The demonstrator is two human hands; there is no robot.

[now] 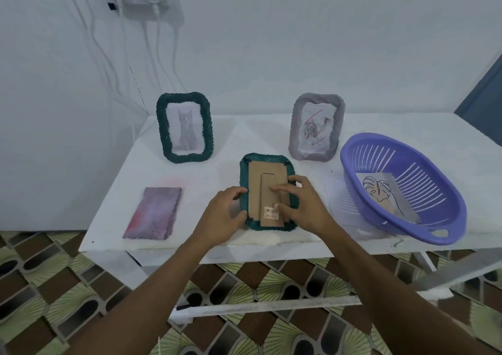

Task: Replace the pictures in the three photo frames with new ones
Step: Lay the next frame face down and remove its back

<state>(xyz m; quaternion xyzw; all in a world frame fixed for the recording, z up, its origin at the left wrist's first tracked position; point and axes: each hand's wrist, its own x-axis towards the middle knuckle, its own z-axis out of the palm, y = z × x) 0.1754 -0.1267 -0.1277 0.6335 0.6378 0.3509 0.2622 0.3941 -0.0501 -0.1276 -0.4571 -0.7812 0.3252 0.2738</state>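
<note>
Your left grip (222, 213) curls round the left rim of the face-down green frame (267, 157), steadying it. Your right grip (301, 205) lies mostly flat, fingers spread on the cardboard backing (264, 170) and its stand strip (266, 197); it seems to press rather than pinch, though the view is soft there.

The backing sits inside the rim, so you are likely at the opening or closing of this frame. Next, work the small corner tabs while the left grip keeps the frame from sliding on the surface (217, 148).

Left of your left grip lies a pink-purple picture (153, 213). Right of your right grip, the purple basket (448, 202) holds a leaf picture (380, 194). Beyond both stand the cat frame (184, 128) and the grey frame (316, 128).
</note>
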